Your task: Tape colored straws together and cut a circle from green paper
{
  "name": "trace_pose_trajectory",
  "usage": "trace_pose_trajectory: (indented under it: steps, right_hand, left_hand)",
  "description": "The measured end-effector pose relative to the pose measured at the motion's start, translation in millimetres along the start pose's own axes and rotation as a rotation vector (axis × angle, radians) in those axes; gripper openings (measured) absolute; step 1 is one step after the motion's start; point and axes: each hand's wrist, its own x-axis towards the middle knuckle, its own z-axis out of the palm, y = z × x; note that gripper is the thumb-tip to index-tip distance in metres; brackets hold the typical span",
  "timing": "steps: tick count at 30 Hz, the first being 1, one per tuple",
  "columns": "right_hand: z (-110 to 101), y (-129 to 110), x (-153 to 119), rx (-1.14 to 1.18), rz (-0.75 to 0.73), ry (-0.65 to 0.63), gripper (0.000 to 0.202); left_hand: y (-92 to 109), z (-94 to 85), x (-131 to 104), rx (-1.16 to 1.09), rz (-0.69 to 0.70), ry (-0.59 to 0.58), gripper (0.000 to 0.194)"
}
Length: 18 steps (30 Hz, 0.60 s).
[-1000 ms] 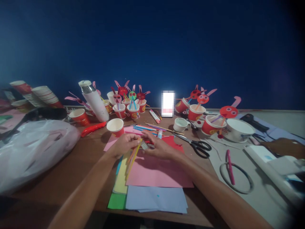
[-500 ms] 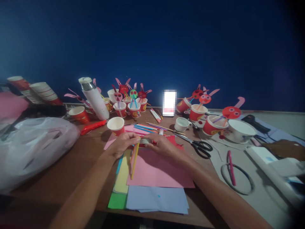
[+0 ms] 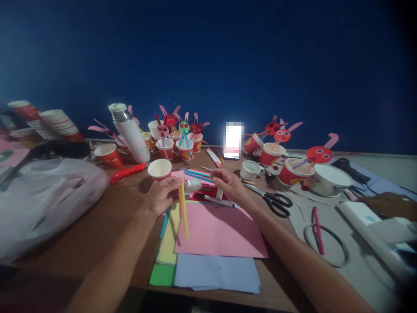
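Observation:
My left hand (image 3: 164, 193) pinches the top ends of a yellow strip (image 3: 185, 213) and an orange strip (image 3: 181, 200), which hang down over the pink paper (image 3: 221, 230). Just right of its fingertips lies a roundish clear item (image 3: 193, 186), perhaps a tape roll. My right hand (image 3: 228, 182) is apart from the left, its fingers slightly spread near the ends of blue sticks (image 3: 198, 174), with nothing seen in it. Below it a white-and-black marker (image 3: 215, 201) lies along the pink paper's upper edge.
Red paper cups with rabbit-like figures (image 3: 184, 150) stand at the back and right. Black scissors (image 3: 276, 204) and a white mug (image 3: 250, 170) are right of my right hand. A plastic bag (image 3: 48, 200) and a white flask (image 3: 132, 137) are at the left. An upright glowing phone (image 3: 233, 139) stands behind.
My hands have moved apart. The right hand has left the clear item and risen slightly right, uncovering the marker and red paper. The left hand has shifted slightly left with the strips.

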Motion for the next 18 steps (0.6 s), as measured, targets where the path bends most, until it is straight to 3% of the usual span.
trace_pose_trajectory:
  steps: [6, 18]
  right_hand:
    - [-9, 4, -1, -0.092, 0.071, 0.064, 0.024]
    - [-24, -2, -13, -0.195, 0.129, 0.022, 0.025]
  left_hand:
    - [7, -2.7, 1, -0.116, 0.0, 0.125, 0.006]
    - [14, -9.5, -3, -0.187, 0.008, 0.099, 0.008]
